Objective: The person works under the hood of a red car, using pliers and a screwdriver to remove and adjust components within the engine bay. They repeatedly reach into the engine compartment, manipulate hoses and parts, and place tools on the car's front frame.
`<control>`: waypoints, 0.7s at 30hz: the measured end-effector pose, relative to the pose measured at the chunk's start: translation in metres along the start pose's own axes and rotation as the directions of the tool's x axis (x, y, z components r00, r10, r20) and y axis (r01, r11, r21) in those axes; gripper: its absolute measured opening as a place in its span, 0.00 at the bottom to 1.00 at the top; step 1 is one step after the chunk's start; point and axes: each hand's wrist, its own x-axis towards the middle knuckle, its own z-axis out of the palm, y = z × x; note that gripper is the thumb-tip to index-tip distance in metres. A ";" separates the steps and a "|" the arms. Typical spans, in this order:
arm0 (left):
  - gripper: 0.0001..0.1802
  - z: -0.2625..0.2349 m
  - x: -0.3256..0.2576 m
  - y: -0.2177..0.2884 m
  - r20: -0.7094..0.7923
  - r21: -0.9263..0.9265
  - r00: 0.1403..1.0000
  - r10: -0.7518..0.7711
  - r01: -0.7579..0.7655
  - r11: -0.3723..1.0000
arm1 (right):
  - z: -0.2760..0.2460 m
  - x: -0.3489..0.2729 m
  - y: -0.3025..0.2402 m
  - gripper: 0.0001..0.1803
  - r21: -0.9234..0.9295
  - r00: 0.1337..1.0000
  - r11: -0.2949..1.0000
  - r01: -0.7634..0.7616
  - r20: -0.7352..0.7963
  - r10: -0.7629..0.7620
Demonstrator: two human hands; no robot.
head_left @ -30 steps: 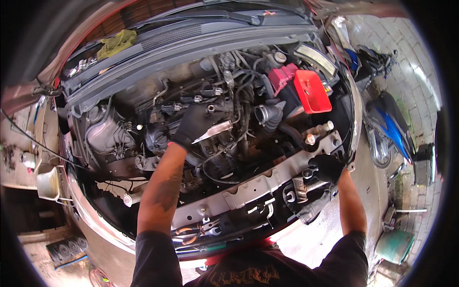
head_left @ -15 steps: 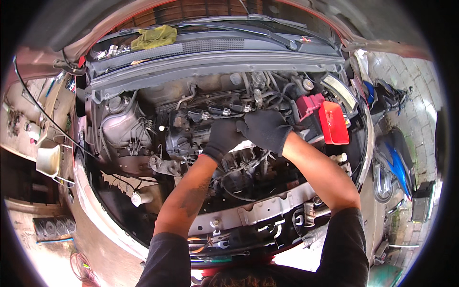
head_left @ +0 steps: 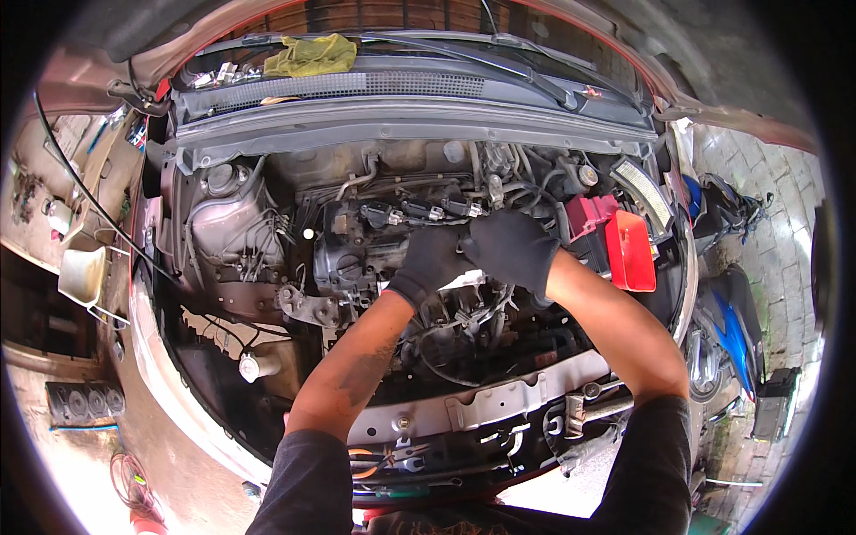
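Note:
Both hands wear black gloves and meet over the right part of the car engine (head_left: pixel 343 245). My left hand (head_left: pixel 432 265) is closed, its fingers turned toward the right hand. Against it, my right hand (head_left: pixel 511 250) is closed too, its fingers curled inward. Whatever they hold is hidden by the gloves. A white piece (head_left: pixel 467 279) shows just below the hands; its kind is unclear. Several ignition coils (head_left: pixel 423 211) sit in a row just beyond the hands, and a black oil filler cap (head_left: pixel 349 266) lies to their left.
A red tray (head_left: pixel 631 254) stands at the right by the battery's red cover (head_left: pixel 589 215). A yellow-green cloth (head_left: pixel 312 55) lies below the windscreen. Pliers (head_left: pixel 379 457) and wrenches (head_left: pixel 410 453) rest near the front crossmember (head_left: pixel 428 413). The raised hood (head_left: pixel 722 80) arches overhead.
The view has shifted a little, so most of the engine bay sits slightly farther right and lower. My hands stay together over the same part of the engine.

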 end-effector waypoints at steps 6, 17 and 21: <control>0.17 0.003 -0.004 -0.013 -0.035 -0.236 0.997 0.071 -0.077 0.969 | 0.009 -0.006 0.015 0.09 0.168 0.887 0.903 0.394 -0.327 -0.327; 0.19 -0.007 -0.004 -0.001 0.139 -0.332 0.990 -0.029 0.074 0.940 | 0.008 -0.004 0.019 0.09 0.188 0.918 0.924 0.334 -0.286 -0.274; 0.15 -0.004 0.001 0.005 0.003 0.074 1.000 -0.031 0.030 0.997 | 0.002 0.000 -0.001 0.05 0.073 0.997 0.995 -0.062 -0.039 0.065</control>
